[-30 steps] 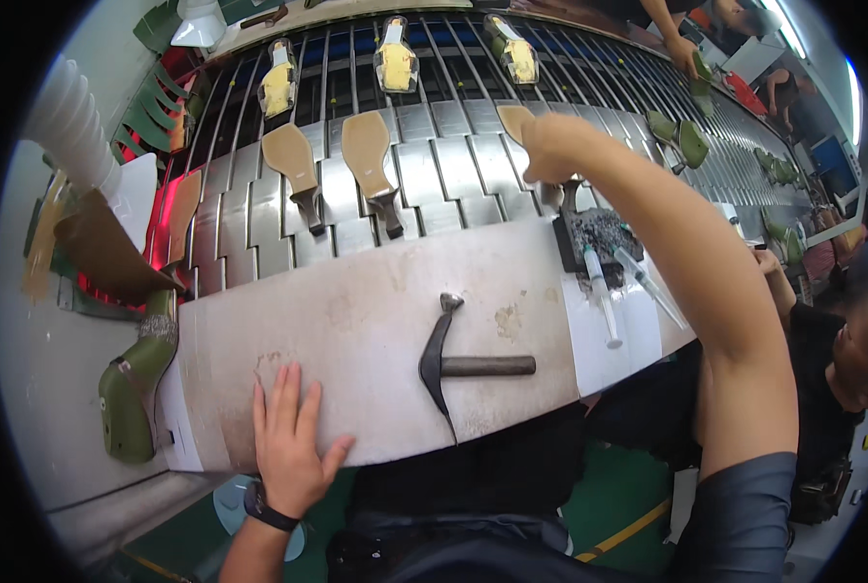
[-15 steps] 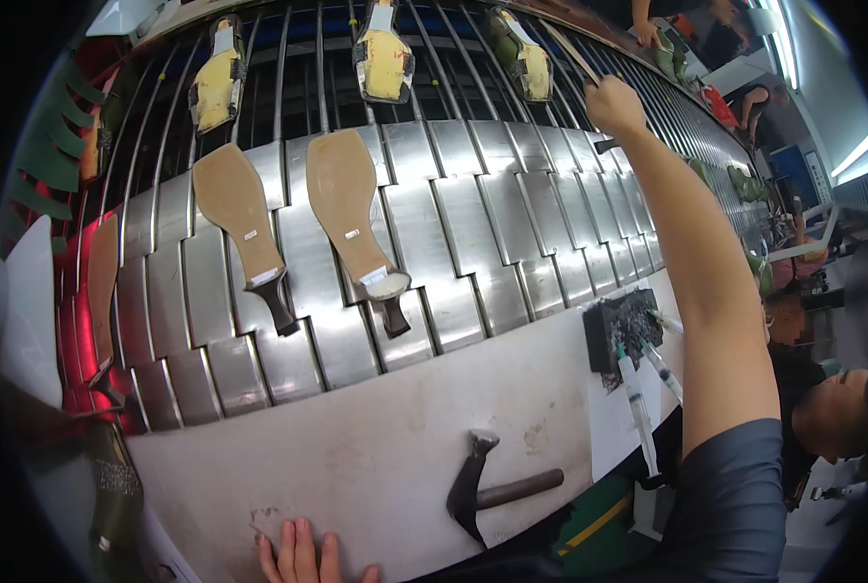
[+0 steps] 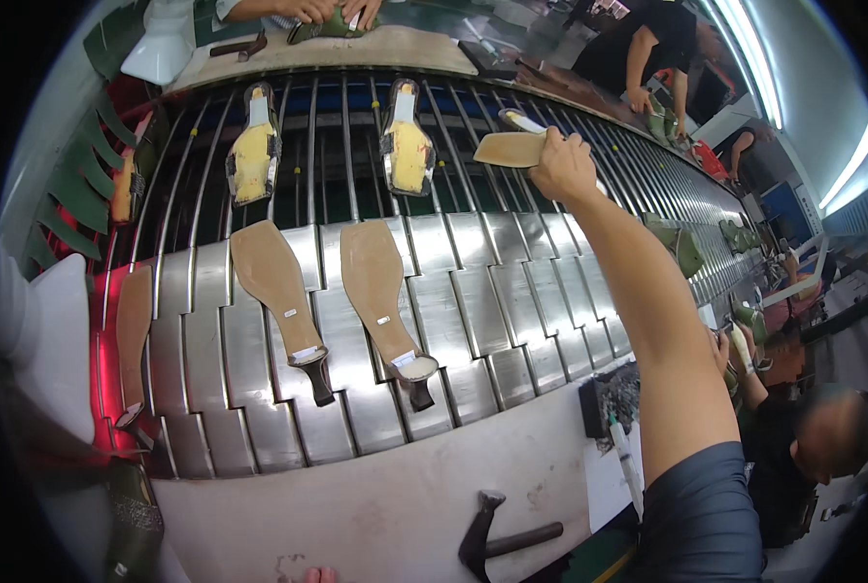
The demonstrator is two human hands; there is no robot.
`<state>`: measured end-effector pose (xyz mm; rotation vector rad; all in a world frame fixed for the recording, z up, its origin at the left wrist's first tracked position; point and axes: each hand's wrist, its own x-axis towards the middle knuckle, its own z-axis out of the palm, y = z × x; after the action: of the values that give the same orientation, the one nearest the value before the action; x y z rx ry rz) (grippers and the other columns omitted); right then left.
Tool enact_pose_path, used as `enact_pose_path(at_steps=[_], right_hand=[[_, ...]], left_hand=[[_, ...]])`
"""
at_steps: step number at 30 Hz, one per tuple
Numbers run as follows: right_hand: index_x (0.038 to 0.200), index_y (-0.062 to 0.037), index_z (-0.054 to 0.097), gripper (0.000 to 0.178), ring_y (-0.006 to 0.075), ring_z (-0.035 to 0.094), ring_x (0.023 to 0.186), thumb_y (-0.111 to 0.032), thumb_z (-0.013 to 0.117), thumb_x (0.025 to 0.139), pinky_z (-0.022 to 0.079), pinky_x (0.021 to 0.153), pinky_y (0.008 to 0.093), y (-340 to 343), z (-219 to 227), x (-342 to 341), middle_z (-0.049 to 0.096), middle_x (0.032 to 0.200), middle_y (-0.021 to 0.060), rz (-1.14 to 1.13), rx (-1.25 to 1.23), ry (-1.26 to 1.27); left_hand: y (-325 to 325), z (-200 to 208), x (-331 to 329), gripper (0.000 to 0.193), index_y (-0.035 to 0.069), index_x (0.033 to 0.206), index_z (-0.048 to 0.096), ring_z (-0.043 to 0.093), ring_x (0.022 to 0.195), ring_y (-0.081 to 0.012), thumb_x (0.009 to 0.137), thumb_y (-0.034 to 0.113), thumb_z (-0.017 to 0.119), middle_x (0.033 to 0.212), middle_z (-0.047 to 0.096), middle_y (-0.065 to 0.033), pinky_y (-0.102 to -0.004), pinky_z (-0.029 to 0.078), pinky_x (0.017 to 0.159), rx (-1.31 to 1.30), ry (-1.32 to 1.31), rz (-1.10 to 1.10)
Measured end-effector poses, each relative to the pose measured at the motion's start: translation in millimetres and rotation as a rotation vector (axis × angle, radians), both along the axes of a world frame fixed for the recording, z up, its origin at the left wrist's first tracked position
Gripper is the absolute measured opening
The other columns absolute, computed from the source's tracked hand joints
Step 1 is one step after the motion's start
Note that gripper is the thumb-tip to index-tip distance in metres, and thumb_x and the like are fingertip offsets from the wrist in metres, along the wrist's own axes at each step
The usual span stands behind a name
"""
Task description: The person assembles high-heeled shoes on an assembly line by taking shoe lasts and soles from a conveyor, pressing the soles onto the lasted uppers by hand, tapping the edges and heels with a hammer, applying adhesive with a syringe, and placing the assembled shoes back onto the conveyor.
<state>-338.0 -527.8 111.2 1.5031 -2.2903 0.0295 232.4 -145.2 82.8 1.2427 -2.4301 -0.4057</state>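
My right hand (image 3: pixel 565 167) is closed around a tan shoe sole (image 3: pixel 508 149), held over the far rods of the conveyor with its toe end pointing left. Behind the sole a shoe bottom (image 3: pixel 521 120) is partly hidden. Two tan soles with dark heels (image 3: pixel 276 277) (image 3: pixel 380 287) lie side by side on the metal plates. Only a couple of fingertips of my left hand (image 3: pixel 320 575) show at the lower edge, stretched out on the pale work board (image 3: pixel 395 500). A hammer (image 3: pixel 497 539) lies to their right.
Yellow-bottomed shoes (image 3: pixel 253 160) (image 3: pixel 407 151) rest on the conveyor rods. A dark block (image 3: pixel 609 396) and a syringe (image 3: pixel 626 457) are beside my right arm. Another sole (image 3: pixel 133 340) lies in red light at left. Co-workers handle green shoes (image 3: pixel 332 24) across the line and at right.
The view has tilted up, showing more of the far side. The sole in my right hand has swung to show its broad face. My left hand has mostly slipped below the frame.
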Motion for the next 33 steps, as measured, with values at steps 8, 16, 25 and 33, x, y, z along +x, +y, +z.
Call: enact_pose_path(at_steps=[8, 16, 25, 33], right_hand=[[0.125, 0.0025, 0.059, 0.058, 0.0312, 0.068, 0.097, -0.044, 0.074, 0.093, 0.055, 0.089, 0.0429, 198.9, 146.0, 139.5, 0.068, 0.101, 0.0169, 0.155, 0.01, -0.835], [0.139, -0.0019, 0.053, 0.062, 0.0217, 0.072, 0.088, -0.056, 0.044, 0.11, 0.063, 0.071, 0.0371, 439.3, 58.6, 345.8, 0.069, 0.113, 0.013, 0.306, 0.415, -2.271], [0.123, 0.0008, 0.061, 0.057, 0.0288, 0.072, 0.073, -0.052, 0.045, 0.11, 0.06, 0.067, 0.0431, 419.3, -37.3, 365.8, 0.069, 0.085, 0.0154, 0.064, 0.015, -2.562], [0.113, 0.0043, 0.06, 0.033, 0.0275, 0.073, 0.072, -0.027, 0.068, 0.103, 0.064, 0.063, 0.0404, 389.2, -2.2, 310.9, 0.069, 0.089, 0.0171, 0.164, -0.283, -2.265]], left_hand=[[6.9, 15.1, 2.1, 0.04, -0.007, 0.126, 0.064, 0.061, 0.128, -0.0457, 0.094, 0.017, 0.071, 0.138, 0.062, -0.0309, -0.0607, 0.045, 0.111, -0.073, 0.285, 0.01], [6.5, 10.1, 8.6, 0.071, 0.015, 0.149, 0.047, 0.045, 0.14, -0.0445, 0.089, 0.038, 0.077, 0.146, 0.052, -0.0232, -0.0739, 0.024, 0.118, -0.898, 0.213, -0.084], [1.7, 21.3, 58.2, 0.053, -0.008, 0.134, 0.054, 0.067, 0.106, -0.0239, 0.091, 0.016, 0.075, 0.123, 0.067, -0.0167, -0.0379, 0.054, 0.094, 0.002, 0.992, 0.026], [-8.9, -47.9, 55.5, 0.067, -0.005, 0.146, 0.046, 0.066, 0.113, -0.0275, 0.106, 0.049, 0.05, 0.129, 0.066, -0.0186, -0.039, 0.054, 0.098, 0.78, 1.562, 0.068]])
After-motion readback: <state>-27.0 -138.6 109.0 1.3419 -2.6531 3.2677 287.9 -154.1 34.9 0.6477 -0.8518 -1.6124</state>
